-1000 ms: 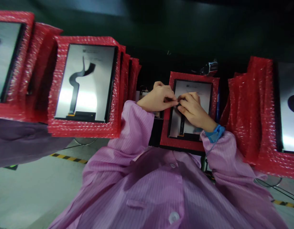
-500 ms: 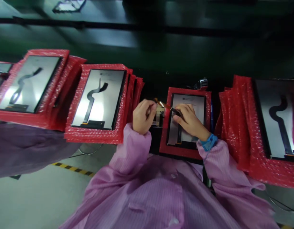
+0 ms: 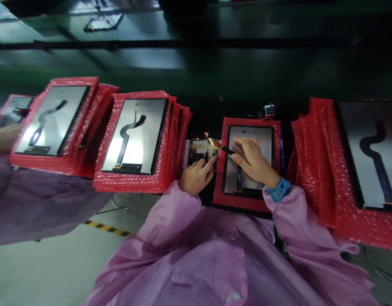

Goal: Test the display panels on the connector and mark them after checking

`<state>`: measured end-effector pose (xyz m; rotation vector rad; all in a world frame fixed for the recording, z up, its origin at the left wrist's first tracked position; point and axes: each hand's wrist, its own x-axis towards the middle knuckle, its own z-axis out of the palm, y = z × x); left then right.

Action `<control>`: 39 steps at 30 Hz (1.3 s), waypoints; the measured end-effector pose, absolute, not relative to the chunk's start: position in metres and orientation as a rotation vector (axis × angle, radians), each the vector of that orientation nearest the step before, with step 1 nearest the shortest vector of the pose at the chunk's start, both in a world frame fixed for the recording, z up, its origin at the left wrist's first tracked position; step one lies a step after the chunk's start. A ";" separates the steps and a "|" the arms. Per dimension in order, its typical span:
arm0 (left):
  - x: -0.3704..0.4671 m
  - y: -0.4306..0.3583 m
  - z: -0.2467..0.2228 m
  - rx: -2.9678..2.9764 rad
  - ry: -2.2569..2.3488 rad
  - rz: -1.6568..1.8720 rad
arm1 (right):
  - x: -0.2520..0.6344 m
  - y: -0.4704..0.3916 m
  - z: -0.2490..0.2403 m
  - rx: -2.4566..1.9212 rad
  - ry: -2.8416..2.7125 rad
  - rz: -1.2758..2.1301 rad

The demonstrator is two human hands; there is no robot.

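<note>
My right hand (image 3: 253, 163) lies over a display panel (image 3: 264, 134) and holds a flex cable (image 3: 216, 143) by its black end, between thumb and fingers. The cable's orange end sticks up to the left, over an opened device (image 3: 197, 148) with dark circuitry and pale yellowish tape. My left hand (image 3: 196, 176) rests at that device's lower edge. Its index finger is stretched toward the right edge, the other fingers are partly bent, and nothing shows in its grasp. The panel lies on a red bubble-wrap sleeve (image 3: 218, 187), with its own dark cable partly under my right hand.
Stacks of red bubble-wrap sleeves with display panels stand left (image 3: 132, 144) and right (image 3: 372, 157). Farther left is another panel stack (image 3: 52, 123), beside a co-worker's sleeve (image 3: 46, 204). A small metallic object (image 3: 268, 110) and a blue pen (image 3: 282, 151) lie near the middle panel.
My left hand has moved away from the cable's orange end and down to the opened device, its index finger now extended. My right hand has stayed nearly in place with the cable.
</note>
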<state>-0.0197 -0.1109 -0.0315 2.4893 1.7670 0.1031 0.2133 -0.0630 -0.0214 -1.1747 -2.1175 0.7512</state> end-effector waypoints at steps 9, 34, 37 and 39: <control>-0.024 -0.103 -0.025 2.632 1.622 -0.068 | 0.220 -0.081 -0.007 -1.303 -1.923 0.491; -0.010 -0.121 -0.003 1.919 1.304 0.576 | 0.218 -0.196 0.054 -1.461 -1.181 0.895; -0.006 -0.111 0.012 1.595 1.284 0.857 | 0.190 -0.192 0.067 -1.194 -1.391 0.951; 0.000 -0.108 0.020 1.379 1.210 1.047 | 0.171 -0.185 0.060 -1.048 -1.500 0.990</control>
